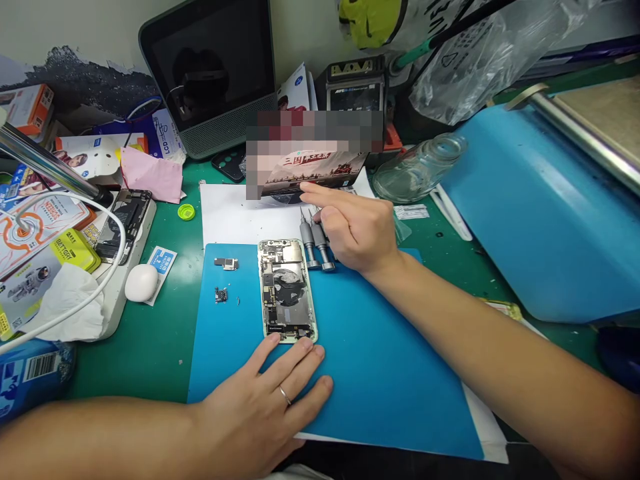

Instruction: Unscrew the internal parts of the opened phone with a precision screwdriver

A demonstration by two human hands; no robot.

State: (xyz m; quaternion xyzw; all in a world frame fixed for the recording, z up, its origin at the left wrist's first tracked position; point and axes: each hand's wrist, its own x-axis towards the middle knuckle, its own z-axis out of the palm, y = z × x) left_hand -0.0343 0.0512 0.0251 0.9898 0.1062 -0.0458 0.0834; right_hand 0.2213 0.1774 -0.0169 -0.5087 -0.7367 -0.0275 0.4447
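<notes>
An opened phone (287, 290) lies face up on the blue mat (370, 347), its boards and a round dark part showing. My left hand (273, 403) wears a ring and rests flat, its fingertips at the phone's lower edge. My right hand (357, 230) is above two grey screwdrivers (316, 245), index finger stretched toward the lower edge of a printed box (320, 167). Its lower fingers are partly hidden; I see nothing held in it. Left of the phone lie a small metal-shielded part (227, 264) and a small dark connector board (221, 295).
A screen device (210, 73) stands at the back. Boxes, another opened phone (125, 223) and a white earbud case (141, 283) are at left, crossed by a white cable (123, 247). A glass jar (417, 170), white tweezers (450, 212) and a blue sheet (545, 220) lie right.
</notes>
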